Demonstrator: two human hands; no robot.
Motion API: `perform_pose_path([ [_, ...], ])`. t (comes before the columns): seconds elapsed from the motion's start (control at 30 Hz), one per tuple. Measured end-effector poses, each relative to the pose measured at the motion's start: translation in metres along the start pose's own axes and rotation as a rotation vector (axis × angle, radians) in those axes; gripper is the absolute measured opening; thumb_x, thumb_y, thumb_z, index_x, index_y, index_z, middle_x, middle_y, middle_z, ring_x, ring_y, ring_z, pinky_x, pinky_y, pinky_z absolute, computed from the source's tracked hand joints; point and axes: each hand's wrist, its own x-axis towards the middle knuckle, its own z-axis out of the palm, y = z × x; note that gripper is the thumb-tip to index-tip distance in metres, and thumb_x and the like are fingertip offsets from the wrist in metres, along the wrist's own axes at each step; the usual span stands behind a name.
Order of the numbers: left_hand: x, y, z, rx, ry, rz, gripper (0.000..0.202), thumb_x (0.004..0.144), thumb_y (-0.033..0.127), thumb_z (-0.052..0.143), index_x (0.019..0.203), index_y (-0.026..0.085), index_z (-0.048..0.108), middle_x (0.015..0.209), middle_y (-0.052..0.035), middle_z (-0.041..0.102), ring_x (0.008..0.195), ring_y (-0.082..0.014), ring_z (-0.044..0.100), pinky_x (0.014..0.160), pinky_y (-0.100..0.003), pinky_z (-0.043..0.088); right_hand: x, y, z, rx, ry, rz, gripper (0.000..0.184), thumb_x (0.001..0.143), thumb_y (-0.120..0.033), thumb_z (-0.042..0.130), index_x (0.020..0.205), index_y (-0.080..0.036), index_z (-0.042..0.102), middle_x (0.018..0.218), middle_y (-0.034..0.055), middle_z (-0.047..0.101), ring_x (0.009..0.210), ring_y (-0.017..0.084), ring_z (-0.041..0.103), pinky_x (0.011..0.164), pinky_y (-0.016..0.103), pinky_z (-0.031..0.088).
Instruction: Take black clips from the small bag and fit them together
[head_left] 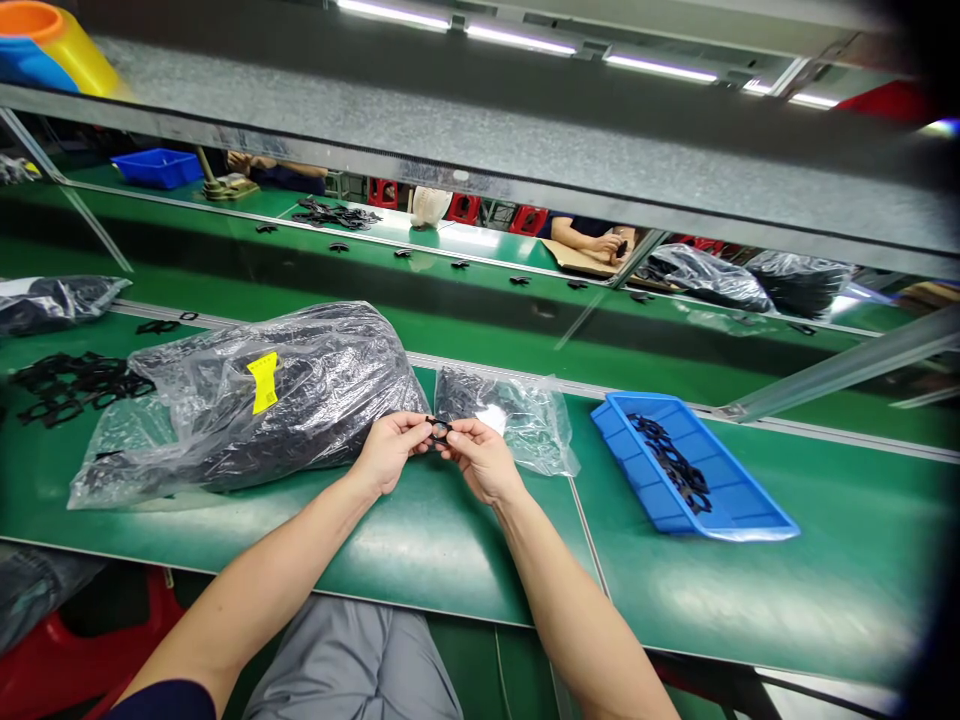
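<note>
Centre frame: the fingertips of my left hand (pixel 390 450) and right hand (pixel 482 458) pinch a small black ring-shaped plastic part (pixel 439 431) between them, just above the glossy green worktable (pixel 420 540). The hold looks light, by the edges only. I judge a slip could drop the part, and it might be lost against the large clear plastic bag of black parts with a yellow label (pixel 255 400) just behind the left hand. A smaller clear bag (pixel 517 410) lies just behind the right hand. The blue plastic tray (pixel 690 465) of black pieces sits well apart, right of centre. A co-worker's hands (pixel 607 243) are busy at upper right.
</note>
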Motion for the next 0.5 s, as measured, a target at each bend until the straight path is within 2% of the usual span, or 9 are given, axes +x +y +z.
perform_pose_path([
  [0.17,0.0,0.0001,-0.0003,0.004,0.01,-0.01,0.031,0.059,0.028,0.083,0.081,0.011,0.07,0.075,-0.0058,0.071,0.062,-0.0107,0.062,0.062,-0.023,0.047,0.0009,0.0021,-0.0024,-0.01,0.003,0.012,0.03,0.057,-0.027,0.086,0.078,-0.018,0.067,0.077,0.0031,0.074,0.063,0.014,0.067,0.056,0.025,0.053],
  [0.4,0.001,-0.0016,-0.0009,0.053,0.056,0.033,0.029,0.059,0.028,0.082,0.08,0.011,0.071,0.073,-0.0056,0.071,0.06,-0.0094,0.059,0.06,-0.022,0.045,0.0004,-0.0028,-0.0041,-0.179,0.059,-0.045,0.033,0.056,-0.033,0.086,0.077,-0.019,0.065,0.064,-0.0015,0.066,0.058,0.013,0.063,0.054,0.026,0.05],
  [0.5,0.0008,-0.0021,-0.0007,0.066,0.062,0.05,0.028,0.06,0.028,0.081,0.08,0.011,0.071,0.073,-0.0058,0.071,0.061,-0.0098,0.059,0.06,-0.023,0.045,0.0001,-0.004,-0.0032,-0.182,0.074,-0.062,0.035,0.056,-0.032,0.086,0.084,-0.02,0.068,0.07,-0.0012,0.067,0.061,0.013,0.062,0.055,0.026,0.05],
])
